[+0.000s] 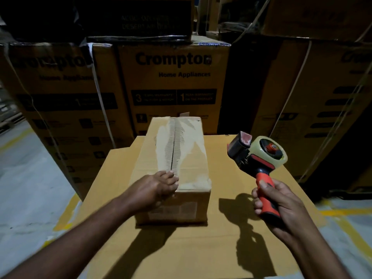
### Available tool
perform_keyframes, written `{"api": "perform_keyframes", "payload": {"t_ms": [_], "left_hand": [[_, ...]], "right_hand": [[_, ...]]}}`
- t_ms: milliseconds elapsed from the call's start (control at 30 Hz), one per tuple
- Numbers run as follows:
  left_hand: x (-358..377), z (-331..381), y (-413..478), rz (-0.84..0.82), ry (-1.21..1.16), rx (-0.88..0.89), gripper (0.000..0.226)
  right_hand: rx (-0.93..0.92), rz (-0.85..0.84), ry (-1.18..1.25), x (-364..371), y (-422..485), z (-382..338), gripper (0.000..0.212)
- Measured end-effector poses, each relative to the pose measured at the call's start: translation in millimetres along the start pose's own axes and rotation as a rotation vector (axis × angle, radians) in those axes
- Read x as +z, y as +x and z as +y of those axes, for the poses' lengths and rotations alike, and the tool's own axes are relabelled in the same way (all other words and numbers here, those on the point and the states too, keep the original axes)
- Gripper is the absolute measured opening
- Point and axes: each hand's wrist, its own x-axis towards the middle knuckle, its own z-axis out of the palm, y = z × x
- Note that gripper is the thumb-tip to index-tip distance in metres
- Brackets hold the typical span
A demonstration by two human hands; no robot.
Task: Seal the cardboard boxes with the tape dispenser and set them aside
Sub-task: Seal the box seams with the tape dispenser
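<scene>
- Head view: a small cardboard box (191, 156) sits lengthwise on the flat top of a large carton (231, 248), its two top flaps meeting at a dark centre seam (173, 150) edged with torn, whitish paper.
- The left grip (156, 188), a bare hand, rests on the near end of that box with its palm against the near face. The fingers (171, 177) are laid over the top edge, touching the near end of the seam and holding nothing.
- The right grip (279, 204) is wrapped round the orange handle (266, 186) of the tape dispenser (259, 154).
- It holds the dispenser in the air to the right of the box and apart from it, with the head tilted up and to the left.
- A roll of clear tape (270, 148) sits on the dispenser.
- Behind stand stacked brown cartons (173, 77) printed "Crompton Home Appliances".
- Grey floor (30, 178) with yellow lines (342, 213) shows on both sides.
</scene>
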Motion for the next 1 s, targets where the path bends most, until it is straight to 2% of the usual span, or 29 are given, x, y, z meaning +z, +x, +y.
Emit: {"api": "perform_keyframes", "payload": {"t_ms": [100,167,200,233,300,333,433,600,700,800,1000], "left_hand": [[-7.8,-11.8,-34.8,0.064,-0.263,-0.068,0.036],[-12.6,-4.3,-45.1,0.080,-0.511,-0.259,0.030],[-12.9,4.8,-45.5,0.087,-0.542,-0.386,0.031],[-11.1,16.8,-42.5,0.087,-0.484,-0.509,0.036],[2.0,47.2,-31.0,0.077,-0.250,-0.738,0.065],[11.0,61.7,-22.5,0.095,-0.173,-0.845,0.071],[26.7,90.0,3.5,0.166,-0.191,-1.090,0.068],[38.1,96.3,2.8,0.165,-0.125,-1.125,0.069],[37.7,97.7,-9.8,0.234,-0.149,-1.116,0.079],[41.3,103.6,-7.4,0.301,-0.145,-1.070,0.070],[51.1,105.6,-12.5,0.398,-0.150,-1.049,0.052]], "right_hand": [[-0.073,-0.045,-0.133,17.2,7.5,8.8,0.053],[-0.113,-0.097,-0.205,34.2,16.7,13.9,0.065],[-0.133,-0.119,-0.233,43.5,23.2,16.3,0.073],[-0.157,-0.131,-0.256,53.0,31.8,19.4,0.073],[-0.218,-0.152,-0.318,72.6,51.9,26.3,0.055],[-0.239,-0.175,-0.361,81.7,62.8,29.7,0.050],[-0.196,-0.324,-0.487,106.1,89.9,42.0,0.052],[0.013,-0.673,-0.530,136.0,120.3,73.3,0.060],[0.114,-0.778,-0.558,138.3,145.0,78.9,0.057],[0.197,-0.762,-0.430,138.6,172.6,78.1,0.050],[0.165,-0.614,-0.337,143.3,244.7,58.2,0.042]]}}
